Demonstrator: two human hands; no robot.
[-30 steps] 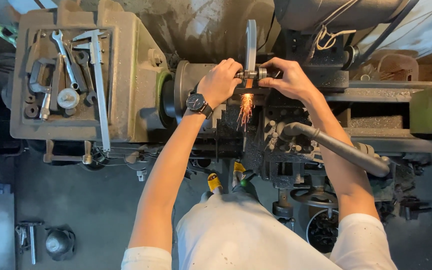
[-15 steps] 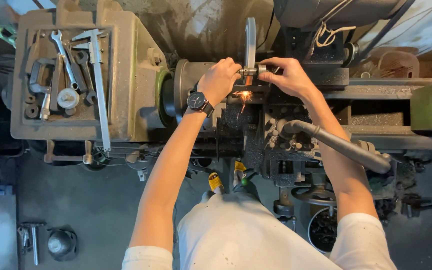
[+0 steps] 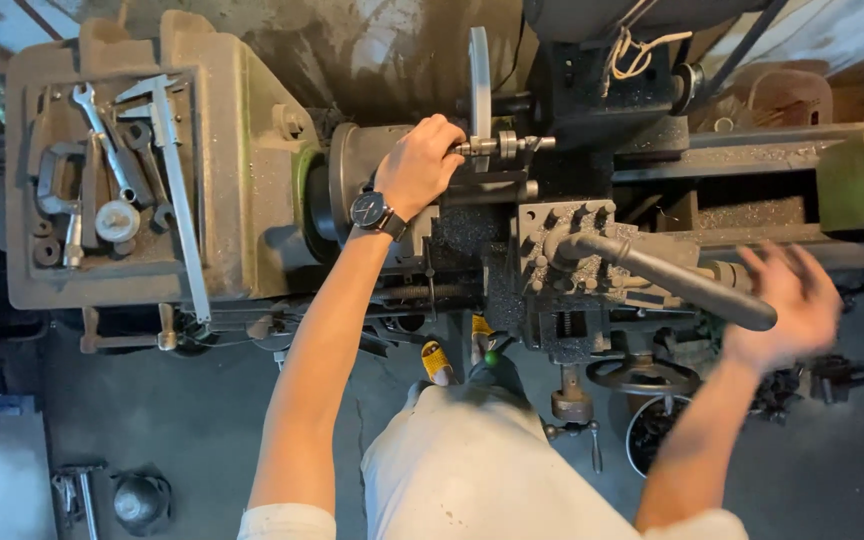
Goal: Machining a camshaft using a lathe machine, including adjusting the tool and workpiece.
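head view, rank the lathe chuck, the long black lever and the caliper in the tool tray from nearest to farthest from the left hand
1. Lathe chuck: right beside the left hand, just to its left in the picture.
2. Long black lever: lower right, on the tool post.
3. Caliper: far left, lying in the tool tray.

left hand (image 3: pixel 422 165) on lathe chuck (image 3: pixel 352 190), right hand (image 3: pixel 787 300) blurred by lever (image 3: pixel 672 280)

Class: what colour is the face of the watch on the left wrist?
Dark, nearly black face on the watch, on a black strap; head view.
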